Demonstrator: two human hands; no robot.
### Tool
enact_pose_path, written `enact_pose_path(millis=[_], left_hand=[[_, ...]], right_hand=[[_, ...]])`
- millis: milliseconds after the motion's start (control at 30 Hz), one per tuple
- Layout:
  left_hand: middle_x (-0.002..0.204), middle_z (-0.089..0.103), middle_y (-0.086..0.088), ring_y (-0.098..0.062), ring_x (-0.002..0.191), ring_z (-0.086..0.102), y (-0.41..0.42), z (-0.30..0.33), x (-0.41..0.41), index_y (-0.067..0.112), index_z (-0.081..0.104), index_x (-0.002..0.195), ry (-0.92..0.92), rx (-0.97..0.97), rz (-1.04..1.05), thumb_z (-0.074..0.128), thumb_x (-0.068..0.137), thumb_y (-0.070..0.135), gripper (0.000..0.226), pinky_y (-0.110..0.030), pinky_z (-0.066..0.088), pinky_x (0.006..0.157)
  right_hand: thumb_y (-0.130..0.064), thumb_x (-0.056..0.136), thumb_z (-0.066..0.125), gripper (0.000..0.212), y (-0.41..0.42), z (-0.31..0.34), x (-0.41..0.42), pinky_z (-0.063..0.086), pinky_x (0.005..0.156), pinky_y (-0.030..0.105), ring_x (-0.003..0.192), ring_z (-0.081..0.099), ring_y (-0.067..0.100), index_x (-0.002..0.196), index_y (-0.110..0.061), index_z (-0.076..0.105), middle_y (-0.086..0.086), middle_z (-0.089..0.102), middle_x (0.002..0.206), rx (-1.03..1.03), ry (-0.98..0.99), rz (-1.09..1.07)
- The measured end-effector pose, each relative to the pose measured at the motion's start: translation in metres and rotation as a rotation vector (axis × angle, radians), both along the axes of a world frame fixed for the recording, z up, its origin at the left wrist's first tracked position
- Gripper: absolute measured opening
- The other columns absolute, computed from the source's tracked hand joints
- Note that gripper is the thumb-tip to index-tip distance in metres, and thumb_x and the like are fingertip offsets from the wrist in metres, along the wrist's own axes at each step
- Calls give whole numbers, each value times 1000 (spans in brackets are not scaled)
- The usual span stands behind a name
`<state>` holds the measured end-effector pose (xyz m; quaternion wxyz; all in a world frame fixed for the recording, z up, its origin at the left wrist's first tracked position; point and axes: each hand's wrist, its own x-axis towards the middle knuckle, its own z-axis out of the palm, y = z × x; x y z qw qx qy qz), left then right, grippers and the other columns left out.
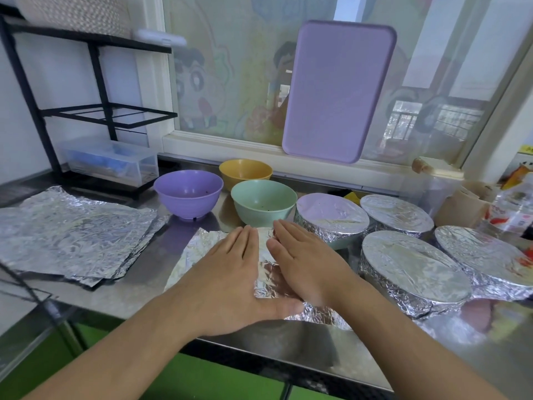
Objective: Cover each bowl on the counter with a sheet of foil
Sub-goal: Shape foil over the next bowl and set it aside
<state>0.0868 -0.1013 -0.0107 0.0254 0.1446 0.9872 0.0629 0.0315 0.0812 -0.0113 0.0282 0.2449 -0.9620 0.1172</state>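
Observation:
Both my hands lie flat, fingers straight, on a foil sheet [264, 272] spread over a bowl near the counter's front edge; the bowl itself is hidden. My left hand [230, 269] presses the sheet's left part, my right hand [305, 264] its right part. Behind them stand three uncovered bowls: purple [189, 194], green [264, 202] and yellow [245, 170]. To the right sit several bowls wrapped in foil, such as one [331, 217] beside the green bowl and a nearer one [412, 269]. A stack of loose foil sheets [75, 235] lies at the left.
A black metal rack [98, 111] with a clear plastic box [112, 161] stands at the back left. A purple tray [337, 93] leans on the window. Bags and packages [507, 209] crowd the far right. The steel counter's front edge [288, 362] runs just below my wrists.

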Motion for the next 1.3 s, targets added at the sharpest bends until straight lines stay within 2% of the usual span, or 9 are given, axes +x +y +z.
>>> enact_pose_path(millis=[200,333,433,567,633,800,900,1067,1300], left_hand=[[175,13,-6,-17,160,11,24,13,-12,15,11,168,30,303,117,13,105,68,82,-34,13,125],[149,51,-11,-23,142,42,36,-7,-24,8,46,145,237,250,228,-19,84,81,115,-41,33,120],[155,49,-8,-20,146,40,35,-12,-30,10,45,151,233,308,261,-17,80,81,118,-40,31,122],[147,50,-11,-26,140,43,32,-15,-30,19,35,156,295,214,213,-17,92,70,97,-40,39,115],[143,50,-13,-31,138,44,31,-16,-28,21,23,157,298,286,213,6,106,49,61,-41,42,110],[133,53,-6,-24,127,46,29,-10,-23,17,40,150,305,331,174,-15,91,51,88,-37,42,103],[140,52,-11,-25,133,45,27,-12,-17,15,49,139,271,326,198,-2,101,64,80,-36,38,111],[176,9,3,-8,161,5,27,-13,1,16,16,168,208,356,246,1,92,76,98,-23,2,125],[176,11,9,-5,160,7,20,-13,0,22,16,169,159,425,260,7,95,75,91,-30,9,128]], right_hand=[[-34,100,17,57,-1,-14,-7,39,115,48,135,46,33,133,-9,57,11,56,137,-44,48,23],[-30,104,25,43,4,-17,5,40,109,41,122,51,28,127,-13,58,3,56,126,-231,191,29],[-38,106,22,59,6,-24,27,24,127,40,156,28,23,158,-15,37,3,39,162,-171,259,41],[-45,99,4,76,7,-15,37,5,131,37,163,-1,17,169,-15,12,5,9,176,-63,202,36],[-48,95,1,80,3,-3,26,3,131,35,162,-3,11,169,-20,13,-2,7,177,-111,121,37],[-51,95,2,79,-2,2,1,7,132,40,162,2,14,169,-23,7,-4,5,177,137,94,183],[-52,92,-9,87,3,-7,-6,8,132,42,163,0,17,169,-16,10,2,4,177,122,65,135],[-51,96,-8,88,10,-17,-8,15,130,43,162,12,24,165,-6,25,11,19,174,-15,75,83],[-63,103,4,80,16,-25,-7,18,130,41,161,12,15,166,-18,25,-1,21,174,-126,50,44]])
